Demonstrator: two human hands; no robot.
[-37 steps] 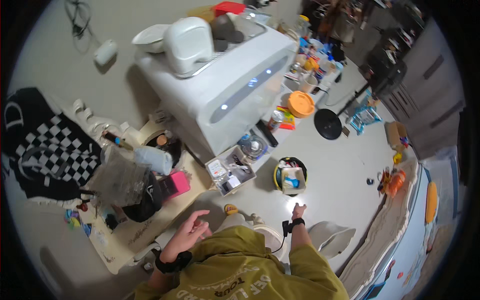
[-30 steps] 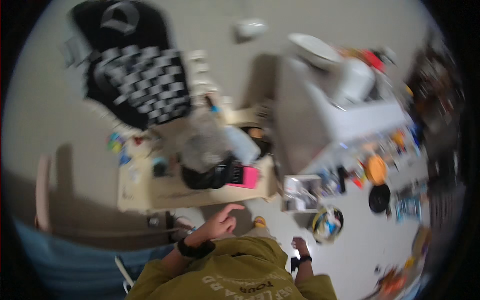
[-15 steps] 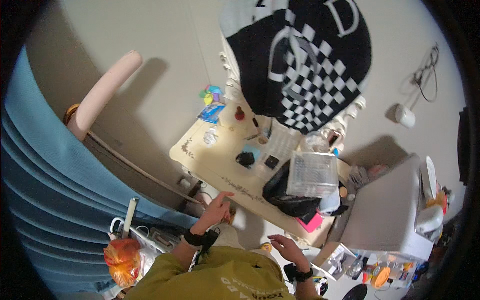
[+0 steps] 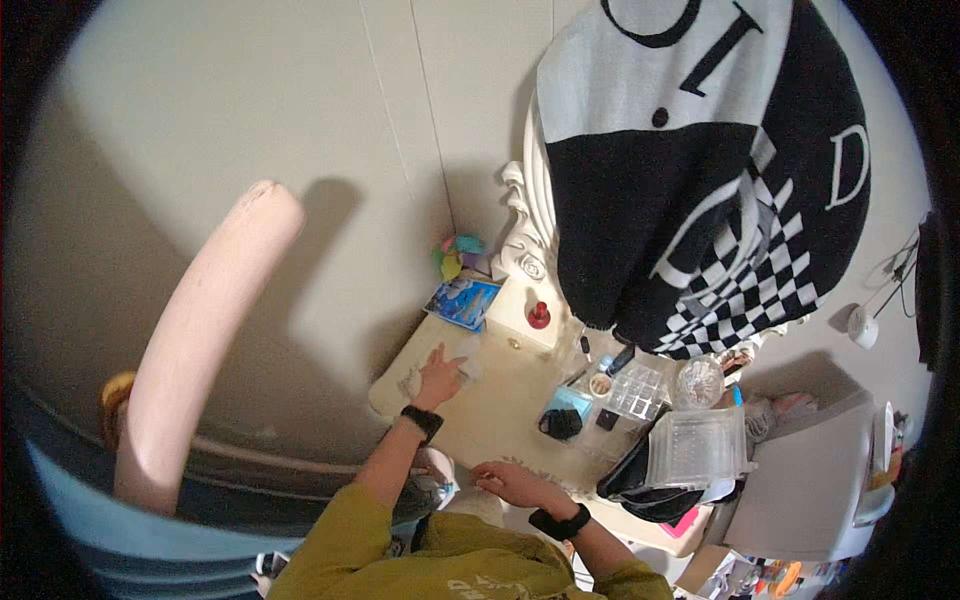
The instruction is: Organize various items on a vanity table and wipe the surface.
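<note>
My left hand (image 4: 440,380) reaches over the left part of a cream dressing table (image 4: 500,420), its fingers spread. Right beside its fingertips lies a crumpled whitish piece, thin like tissue or plastic wrap (image 4: 469,353); whether they touch it, I cannot tell. At the table's front edge hovers my right hand (image 4: 518,486), fingers loosely bent and nothing seen in them. Behind the left hand are a blue picture-covered packet (image 4: 463,303) and a small red bottle (image 4: 539,316) on a raised cream ledge. A black bunched item (image 4: 561,423) rests on a light blue square further right.
A black-and-white cloth (image 4: 660,220) drapes over the ornate mirror frame. To the right stand a clear organiser (image 4: 636,390), a clear plastic box (image 4: 697,450) on a black bag (image 4: 630,475), and a grey cabinet (image 4: 800,480). A pale curved bed or chair end (image 4: 210,340) rises at left.
My left hand has moved forward over the tabletop to the crumpled whitish piece. My right hand has come inward to the table's front edge. The view has swung left.
</note>
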